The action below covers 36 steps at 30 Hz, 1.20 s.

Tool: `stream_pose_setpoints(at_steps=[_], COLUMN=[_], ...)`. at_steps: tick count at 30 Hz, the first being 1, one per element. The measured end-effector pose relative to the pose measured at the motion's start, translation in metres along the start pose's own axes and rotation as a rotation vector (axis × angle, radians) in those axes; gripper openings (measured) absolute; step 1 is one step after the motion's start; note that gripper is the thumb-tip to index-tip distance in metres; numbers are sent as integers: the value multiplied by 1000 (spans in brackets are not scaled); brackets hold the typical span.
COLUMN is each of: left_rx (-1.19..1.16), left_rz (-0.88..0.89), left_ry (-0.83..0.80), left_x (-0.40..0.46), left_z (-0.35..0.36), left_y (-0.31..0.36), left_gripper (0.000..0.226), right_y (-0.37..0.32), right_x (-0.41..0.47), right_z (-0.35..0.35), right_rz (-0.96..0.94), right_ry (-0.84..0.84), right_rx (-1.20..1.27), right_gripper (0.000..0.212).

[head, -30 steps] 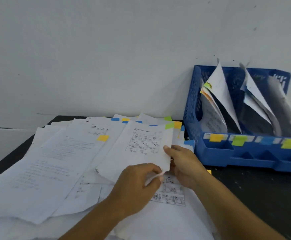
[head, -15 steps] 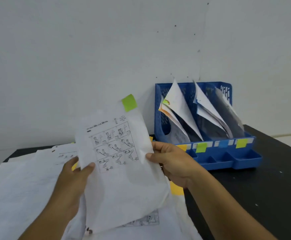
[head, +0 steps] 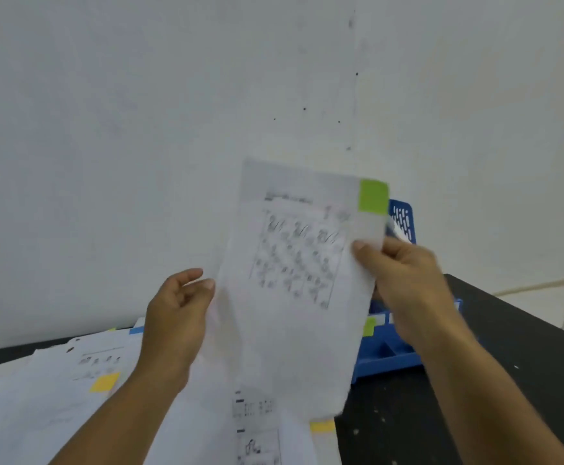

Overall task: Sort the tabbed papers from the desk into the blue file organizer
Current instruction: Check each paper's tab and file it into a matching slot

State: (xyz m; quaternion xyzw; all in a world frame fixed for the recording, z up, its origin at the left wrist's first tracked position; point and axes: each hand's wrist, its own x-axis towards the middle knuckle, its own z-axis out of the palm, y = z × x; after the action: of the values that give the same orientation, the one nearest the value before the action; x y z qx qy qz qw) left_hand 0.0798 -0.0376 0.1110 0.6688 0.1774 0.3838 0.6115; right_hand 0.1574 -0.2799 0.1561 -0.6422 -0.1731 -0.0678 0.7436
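The right hand (head: 404, 276) pinched the green-tabbed sheet (head: 294, 283) by its right edge, thumb on the printed face and the other fingers hidden behind the paper, and held it upright in the air in front of the blue file organizer (head: 403, 216). The left hand (head: 176, 310) hovered just beside the sheet's left edge with its fingers loosely curled and apart, closed on nothing; whether a fingertip grazed the paper could not be told through the blur. With a single pinch carrying the thin sheet, it could sag, fold over or slip free before reaching a slot. The sheet also covered most of the organizer, leaving only its far right corner and part of the near front in view, so the matching green label (head: 370, 325) on that front was barely visible; the paper could easily go into the wrong compartment. Its limp lower edge might also catch on papers already standing inside and crumple. More tabbed papers (head: 83, 377) lay in a loose spread on the black desk (head: 508, 347) at near left, and a dragging corner could pull them out of place.
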Motion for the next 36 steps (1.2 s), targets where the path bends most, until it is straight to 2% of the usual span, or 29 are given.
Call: stream_pose_setpoints(at_steps=[3,7,12,19,22,24,26,32,36], left_rx=[-39,38,256,646,825,930,895,526,344], left_rz=[68,145,306,252,239,272,276,179,66], left_ry=[64,-15,-144,-305,-296,-255,-196,-12,5], left_x=[5,18,43,77,79,77,73,63,59], left_z=[32,71,114,153,161,163,163,155,149], left_y=[16,29,36,31,29,28,28,36,32], left_gripper=[19,22,34,57,56,47,34,10,14], right_y=[-31,-67,-94,-102,-98,-92,-86,-52,-17], right_x=[19,43,74,97,101,104,106,105,97], right_z=[-18,-35,-33,-7,4,11,18,30,34], right_rz=[-152,-355,-450,-511,-503,-500,-518,-564,-579], right_ry=[169,316,353,290,246,227,216,162,144], right_rx=[85,-17,-86,-230,-284,-336,-412,-601,-706], right_gripper=[15,20,18,23,24,24,22,29,30])
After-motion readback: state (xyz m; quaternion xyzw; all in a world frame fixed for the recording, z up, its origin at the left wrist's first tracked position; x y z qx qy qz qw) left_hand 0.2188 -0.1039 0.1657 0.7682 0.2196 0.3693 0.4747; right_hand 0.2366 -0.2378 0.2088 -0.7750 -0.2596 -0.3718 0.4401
